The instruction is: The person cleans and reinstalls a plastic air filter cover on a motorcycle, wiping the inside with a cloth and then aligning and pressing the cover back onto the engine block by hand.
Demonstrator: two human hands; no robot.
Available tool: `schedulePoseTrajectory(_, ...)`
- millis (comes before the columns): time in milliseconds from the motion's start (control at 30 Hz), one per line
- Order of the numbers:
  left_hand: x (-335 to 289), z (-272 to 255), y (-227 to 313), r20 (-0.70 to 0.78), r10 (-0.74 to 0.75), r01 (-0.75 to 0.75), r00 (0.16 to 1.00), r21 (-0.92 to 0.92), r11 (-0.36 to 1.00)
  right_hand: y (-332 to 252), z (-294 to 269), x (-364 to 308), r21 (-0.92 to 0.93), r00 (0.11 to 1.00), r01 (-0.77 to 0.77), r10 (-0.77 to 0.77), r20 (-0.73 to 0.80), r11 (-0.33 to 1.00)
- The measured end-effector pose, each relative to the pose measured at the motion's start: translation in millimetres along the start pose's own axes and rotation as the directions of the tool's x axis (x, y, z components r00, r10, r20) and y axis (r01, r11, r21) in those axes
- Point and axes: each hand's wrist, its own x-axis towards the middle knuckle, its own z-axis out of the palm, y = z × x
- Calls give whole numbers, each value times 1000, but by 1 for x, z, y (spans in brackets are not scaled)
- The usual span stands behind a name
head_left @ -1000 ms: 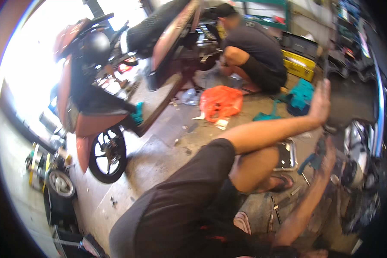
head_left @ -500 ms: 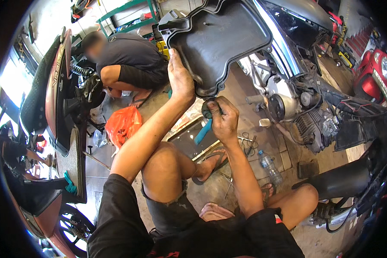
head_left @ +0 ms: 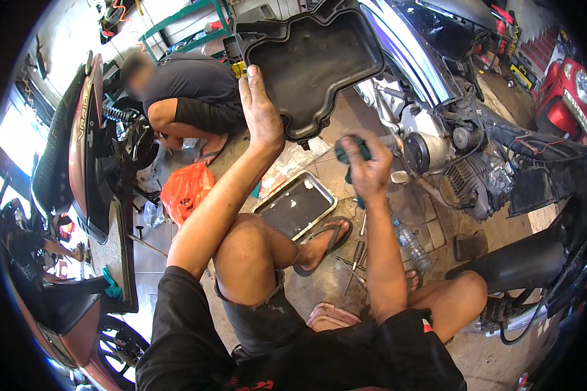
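A black plastic cover (head_left: 316,65), a shallow tray-like housing with a raised, irregular rim, is held up by my left hand (head_left: 264,117) along its left edge. The thumb side of that hand is partly hidden against the cover. To the right of the cover's lower corner, apart from it, my right hand (head_left: 374,168) is closed around a bunched dark green rag (head_left: 353,150). Its fingers are slightly blurred by motion, and part of the rag hangs below the fist.
A rectangular metal-rimmed pan (head_left: 333,199) with dark liquid lies on the floor, near a screwdriver (head_left: 358,254) and a plastic bottle (head_left: 411,244). An exposed motorcycle engine (head_left: 430,151) stands at right. An orange bag (head_left: 186,189) and a crouching person (head_left: 195,81) are left.
My right hand has moved away from the cover's lower edge, rightward and slightly up, taking the rag with it. The cover and my left hand have shifted a little left.
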Motion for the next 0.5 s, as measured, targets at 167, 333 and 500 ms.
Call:
schedulePoseTrajectory(167,-16,12,8,61,-168,177,984,-209,962,-24,23,-3,63,978,55,-41,-204,996)
schedulePoseTrajectory(333,-23,22,12,104,-41,64,994,-224,972,-39,41,-7,-127,966,233,-245,-83,964)
schedulePoseTrajectory(500,-14,18,9,141,-314,342,939,-480,808,-28,38,-7,-392,923,359,-384,15,847)
